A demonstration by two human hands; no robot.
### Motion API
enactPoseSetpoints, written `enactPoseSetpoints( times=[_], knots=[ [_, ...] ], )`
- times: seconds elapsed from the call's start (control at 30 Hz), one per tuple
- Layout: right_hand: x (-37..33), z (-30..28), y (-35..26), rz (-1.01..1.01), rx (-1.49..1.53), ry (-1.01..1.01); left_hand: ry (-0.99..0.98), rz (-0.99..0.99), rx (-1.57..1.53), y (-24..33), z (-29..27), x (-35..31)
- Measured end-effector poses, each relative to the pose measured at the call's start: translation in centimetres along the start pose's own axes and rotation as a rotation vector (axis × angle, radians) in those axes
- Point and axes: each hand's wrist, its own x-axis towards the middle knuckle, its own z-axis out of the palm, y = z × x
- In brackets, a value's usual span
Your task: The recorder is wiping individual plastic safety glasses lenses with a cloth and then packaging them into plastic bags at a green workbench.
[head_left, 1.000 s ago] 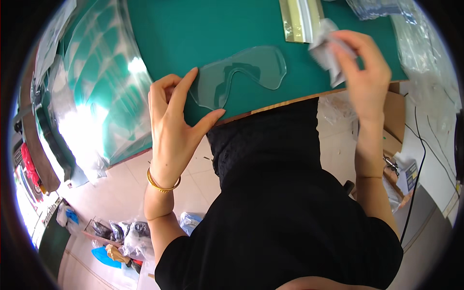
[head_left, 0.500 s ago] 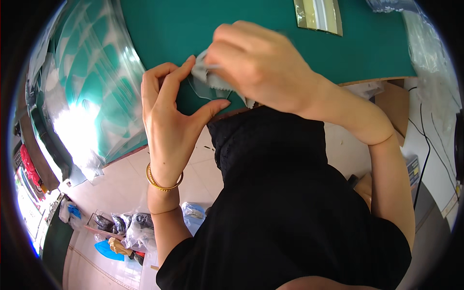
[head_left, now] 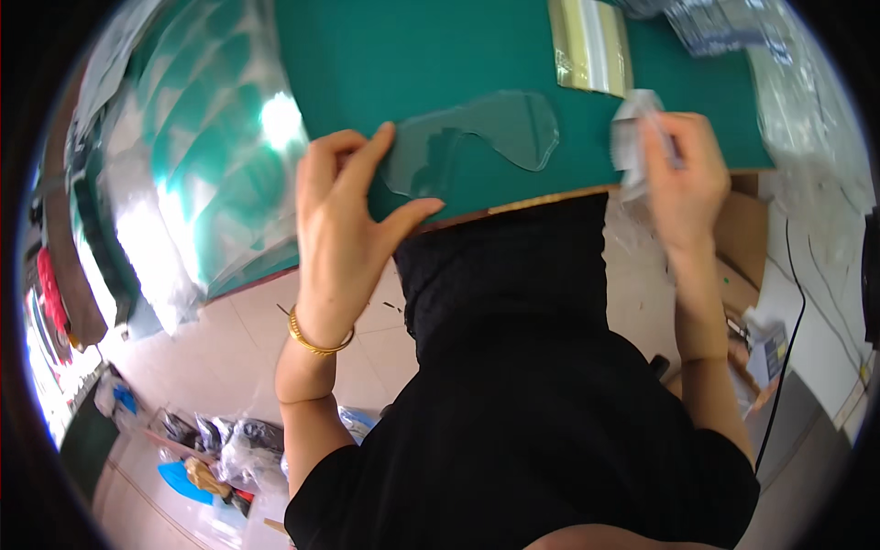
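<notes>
A clear goggle lens [head_left: 513, 128], with a curved notch in its lower edge, lies flat on the green tabletop [head_left: 357, 64] close to the front edge. Its left end sits between the thumb and forefinger of my left hand [head_left: 339, 211], whose tips press at the lens's edges. A gold bangle circles that wrist. Off to the right, past the lens's other end, my right hand [head_left: 687, 174] is closed around a crumpled whitish cloth [head_left: 632, 137]. Motion blurs the cloth and fingers a little. The right hand is apart from the lens.
Clear plastic sheeting [head_left: 220, 156] with glare covers the table's left side. A yellowish shiny packet [head_left: 591, 50] lies at the back right. Plastic wrap [head_left: 807, 119] hangs by the right edge. Bagged items [head_left: 247, 449] stand on the floor at lower left; black cables [head_left: 796, 321] run at right.
My right hand, with the cloth, has moved right, away from the lens's left part. The whole lens now shows. My left hand keeps its place at the lens's left end; the view has shifted slightly.
</notes>
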Motion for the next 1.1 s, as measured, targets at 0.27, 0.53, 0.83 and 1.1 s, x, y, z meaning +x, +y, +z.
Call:
enactPoseSetpoints(
  times=[0.27,0.53,0.83,1.1],
  knots=[
    [5.1,-7.0,8.1,0.090,-0.468,-0.457,0.356,-0.081,-0.030,-1.7,-4.1,-3.1],
    [10.1,-0.2,-8.2,-0.258,0.026,-0.314,0.445,-0.685,-0.224,-11.8,-13.9,-7.2],
    [11.5,16.5,-24.3,-0.749,0.681,-0.533,0.387,-0.506,-0.791,-12.5,-14.3,-5.1],
    [13.5,16.3,-28.4,-0.563,0.709,-0.921,0.389,-0.269,-0.819,-12.5,-13.7,-5.0]
  ],
)
